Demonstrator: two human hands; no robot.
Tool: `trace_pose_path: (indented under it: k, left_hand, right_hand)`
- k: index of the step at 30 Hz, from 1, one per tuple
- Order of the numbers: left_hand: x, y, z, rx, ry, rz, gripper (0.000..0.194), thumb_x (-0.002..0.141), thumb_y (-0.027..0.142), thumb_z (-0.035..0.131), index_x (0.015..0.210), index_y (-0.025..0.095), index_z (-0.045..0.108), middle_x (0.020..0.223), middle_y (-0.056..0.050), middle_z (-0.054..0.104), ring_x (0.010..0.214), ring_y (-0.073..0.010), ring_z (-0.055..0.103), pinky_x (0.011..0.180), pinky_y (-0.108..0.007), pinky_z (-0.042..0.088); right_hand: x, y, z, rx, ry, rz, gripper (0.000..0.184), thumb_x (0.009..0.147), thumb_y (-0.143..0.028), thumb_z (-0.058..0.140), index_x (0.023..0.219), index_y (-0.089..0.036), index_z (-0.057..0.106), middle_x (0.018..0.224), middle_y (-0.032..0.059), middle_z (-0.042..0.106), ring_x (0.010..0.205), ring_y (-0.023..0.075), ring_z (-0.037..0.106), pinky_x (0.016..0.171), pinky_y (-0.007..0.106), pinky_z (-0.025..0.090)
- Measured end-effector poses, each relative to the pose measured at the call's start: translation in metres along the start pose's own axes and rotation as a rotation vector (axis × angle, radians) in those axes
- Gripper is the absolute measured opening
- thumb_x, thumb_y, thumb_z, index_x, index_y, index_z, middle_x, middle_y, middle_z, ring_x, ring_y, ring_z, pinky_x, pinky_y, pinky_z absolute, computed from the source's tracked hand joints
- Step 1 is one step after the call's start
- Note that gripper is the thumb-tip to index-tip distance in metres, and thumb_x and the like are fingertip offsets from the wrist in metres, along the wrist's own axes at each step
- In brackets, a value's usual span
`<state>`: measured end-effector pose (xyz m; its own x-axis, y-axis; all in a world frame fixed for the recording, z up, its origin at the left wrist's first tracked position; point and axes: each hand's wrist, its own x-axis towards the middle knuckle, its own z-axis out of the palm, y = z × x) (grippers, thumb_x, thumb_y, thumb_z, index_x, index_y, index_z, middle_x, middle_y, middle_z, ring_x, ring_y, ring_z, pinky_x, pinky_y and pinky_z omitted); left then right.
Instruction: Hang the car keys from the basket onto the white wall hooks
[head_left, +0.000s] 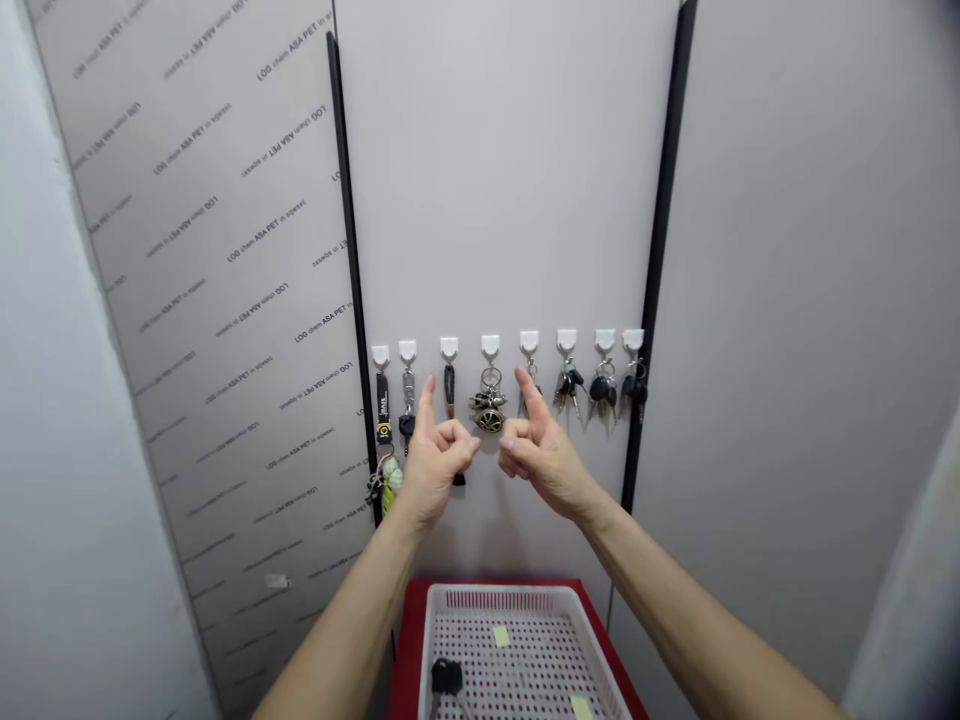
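Note:
My left hand [433, 452] is raised before a row of hung keys, its index finger pointing up, the thumb stretched inward and the other fingers curled. Nothing is in it. My right hand [546, 448] mirrors that pose, also holding nothing. Between the hands hangs a key ring with a round bronze wheel pendant [490, 420]. Behind my left hand is a black strap keychain [449, 385], partly hidden. My right hand partly covers a key bunch [532, 372]. Black-headed keys [570, 383] hang to its right. Neither hand visibly touches the keys.
Several white adhesive hooks [490, 345] line the pale panel. At far left hang a black tag [383, 408] and a green charm [391, 475]. Below, a white perforated basket [510, 600] on a red stand [409, 640] contains black-headed keys [447, 678] and yellow paper notes [501, 637].

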<state>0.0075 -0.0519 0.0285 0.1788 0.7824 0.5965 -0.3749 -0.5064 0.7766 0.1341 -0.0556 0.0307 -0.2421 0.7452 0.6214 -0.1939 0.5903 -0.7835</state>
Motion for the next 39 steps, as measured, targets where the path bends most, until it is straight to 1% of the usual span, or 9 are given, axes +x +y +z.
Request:
trace_pose_path:
  k: [7,12,14,18,22,26,31,35,39]
  left_hand:
    - [0.006,-0.011,-0.021,0.125,0.069,-0.008,0.078,0.059,0.017,0.052,0.119,0.024,0.003,0.045,0.011,0.036,0.04,-0.0022,0.033,0.043,-0.015,0.028]
    - [0.026,-0.026,-0.058,0.608,0.658,0.118,0.066,0.053,0.023,0.056,0.111,0.021,0.024,0.082,-0.002,0.048,0.072,-0.0096,0.046,0.065,-0.023,0.036]
    - [0.031,-0.037,-0.069,0.816,0.782,0.097,0.067,0.051,0.026,0.058,0.109,0.02,0.027,0.097,-0.006,0.044,0.088,-0.0154,0.043,0.073,-0.027,0.034]
    - [0.036,-0.058,-0.072,1.024,0.743,-0.081,0.066,0.05,0.032,0.057,0.108,0.018,0.028,0.101,-0.012,0.045,0.092,-0.0222,0.042,0.073,-0.033,0.034]
    - [0.039,-0.057,-0.071,0.925,0.651,-0.128,0.034,0.052,0.029,0.053,0.082,0.016,0.045,0.073,-0.005,0.054,0.067,-0.0162,0.051,0.059,-0.027,0.037]
    - [0.043,-0.033,-0.071,0.551,0.582,-0.061,0.017,0.051,0.026,0.051,0.061,0.015,0.045,0.05,0.004,0.045,0.041,-0.0063,0.041,0.043,-0.019,0.033]
    - [0.061,0.019,-0.063,0.168,0.52,0.052,0.018,0.047,0.023,0.053,0.058,0.014,0.044,0.045,0.007,0.042,0.035,-0.0028,0.035,0.037,-0.016,0.028]
    - [0.082,0.044,-0.065,0.249,0.473,0.089,0.015,0.047,0.022,0.052,0.056,0.014,0.042,0.041,0.007,0.04,0.032,-0.0027,0.033,0.033,-0.015,0.024]
    - [0.092,0.057,-0.074,0.68,0.285,-0.164,0.009,0.045,0.014,0.051,0.048,0.014,0.042,0.033,0.006,0.037,0.027,-0.0027,0.028,0.028,-0.015,0.017]
  right_hand:
    - [0.007,0.022,0.0,-0.1,0.025,0.104,0.067,0.063,-0.017,0.044,0.119,-0.027,0.008,0.043,-0.0113,0.031,0.035,0.0028,0.031,0.039,0.017,0.03]
    - [0.028,0.046,0.002,-0.46,0.145,0.284,0.045,0.062,-0.021,0.044,0.107,-0.013,0.038,0.062,-0.0025,0.049,0.039,0.0035,0.041,0.041,0.018,0.035]
    - [0.038,0.054,0.008,-0.624,0.217,0.243,0.043,0.062,-0.022,0.044,0.104,-0.013,0.041,0.081,0.0028,0.053,0.043,0.0038,0.045,0.049,0.02,0.038]
    - [0.054,0.068,0.024,-0.874,0.276,0.165,0.038,0.062,-0.029,0.047,0.098,-0.017,0.045,0.081,0.0029,0.056,0.051,0.0073,0.05,0.055,0.021,0.038]
    - [0.063,0.084,0.026,-0.928,0.28,0.245,0.025,0.066,-0.035,0.041,0.079,-0.018,0.053,0.063,0.0013,0.056,0.052,0.0094,0.049,0.049,0.02,0.036]
    - [0.071,0.082,0.018,-0.892,0.293,0.184,0.025,0.068,-0.033,0.035,0.065,-0.015,0.052,0.054,0.0,0.052,0.047,0.0083,0.045,0.046,0.019,0.033]
    - [0.094,0.033,0.015,-0.787,0.398,-0.036,0.028,0.069,-0.034,0.032,0.073,-0.014,0.051,0.054,-0.0008,0.05,0.047,0.0072,0.044,0.045,0.017,0.031]
    - [0.097,0.003,0.019,-0.855,0.149,-0.032,0.024,0.066,-0.033,0.037,0.068,-0.015,0.053,0.049,-0.0025,0.046,0.045,0.0064,0.042,0.043,0.016,0.029]
    - [0.076,0.006,0.018,-0.885,-0.021,0.072,0.021,0.065,-0.03,0.039,0.068,-0.016,0.054,0.046,-0.0034,0.045,0.042,0.0053,0.04,0.043,0.016,0.028]
